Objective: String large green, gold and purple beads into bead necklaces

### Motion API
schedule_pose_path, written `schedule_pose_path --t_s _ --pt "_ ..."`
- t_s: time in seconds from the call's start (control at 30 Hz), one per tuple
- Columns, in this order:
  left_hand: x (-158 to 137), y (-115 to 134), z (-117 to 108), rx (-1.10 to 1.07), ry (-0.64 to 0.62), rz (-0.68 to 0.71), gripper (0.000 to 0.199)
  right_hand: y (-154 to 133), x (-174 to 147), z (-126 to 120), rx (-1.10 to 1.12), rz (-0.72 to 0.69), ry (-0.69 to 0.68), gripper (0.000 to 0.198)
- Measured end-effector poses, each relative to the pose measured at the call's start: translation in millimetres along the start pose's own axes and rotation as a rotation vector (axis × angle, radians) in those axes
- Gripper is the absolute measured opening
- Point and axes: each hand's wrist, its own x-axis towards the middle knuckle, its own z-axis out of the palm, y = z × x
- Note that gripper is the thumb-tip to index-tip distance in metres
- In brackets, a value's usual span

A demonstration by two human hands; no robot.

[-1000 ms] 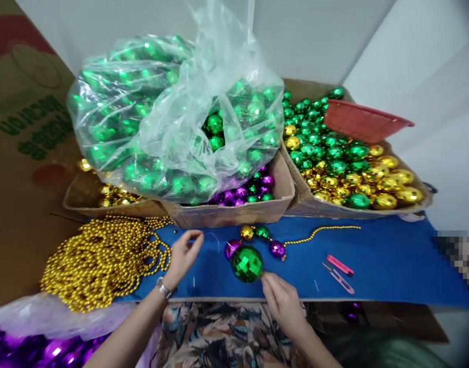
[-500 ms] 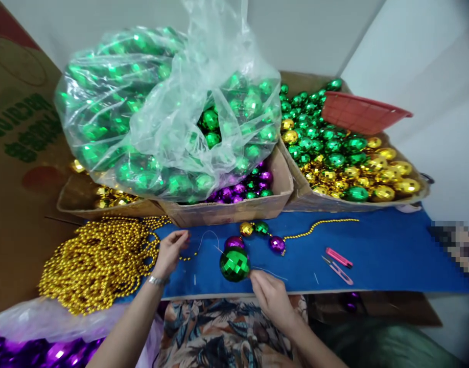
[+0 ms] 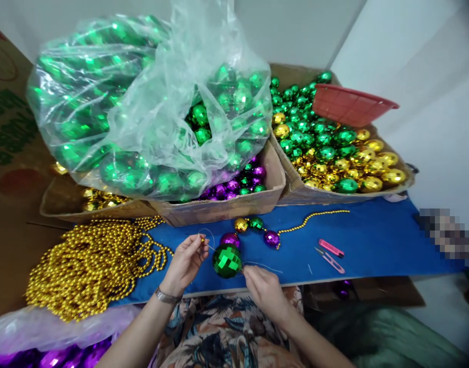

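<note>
a purple ball (image 3: 230,238) is partly hidden behind the large green faceted ball (image 3: 227,261), whose right end the right hand (image 3: 265,287) clasps, covering the contact; the left hand (image 3: 187,260) pinches thin thread (image 3: 213,236). mirror-shiny, the green ball sits between both hands, over the blue tabletop (image 3: 372,240). the brown carton's (image 3: 12,204) green lettering is cut off, illegible.

In the lower centre of the frame, the left hand (image 3: 190,259) pinches a small gold bead (image 3: 203,239) beside a thin looping thread (image 3: 210,232), and the right hand (image 3: 265,287) grips the right end of a large green ball (image 3: 227,260). Gold bead strings (image 3: 85,266) heap at lower left, below a clear bag (image 3: 150,117) of green balls. At upper right, a red basket (image 3: 353,105) tilts over green and gold balls (image 3: 342,163).
</note>
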Motion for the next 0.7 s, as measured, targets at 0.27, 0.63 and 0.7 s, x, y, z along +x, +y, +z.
schedule_pose_path --t_s 0.27,0.63,0.7 --pt "-4.9 -3.2 6.7 0.113 0.012 0.062 0.027 2.7 -1.9 1.8 -0.032 0.0 0.006 0.027" --pt "-6.4 -36.5 -1.5 0.715 -0.078 0.283 0.018 36.2 -32.7 39.0 -0.091 0.164 -0.06 0.021" --pt "-10.4 -34.1 0.9 0.845 -0.105 0.392 0.017 40.3 -35.2 32.5 -0.129 0.176 -0.099 0.02"
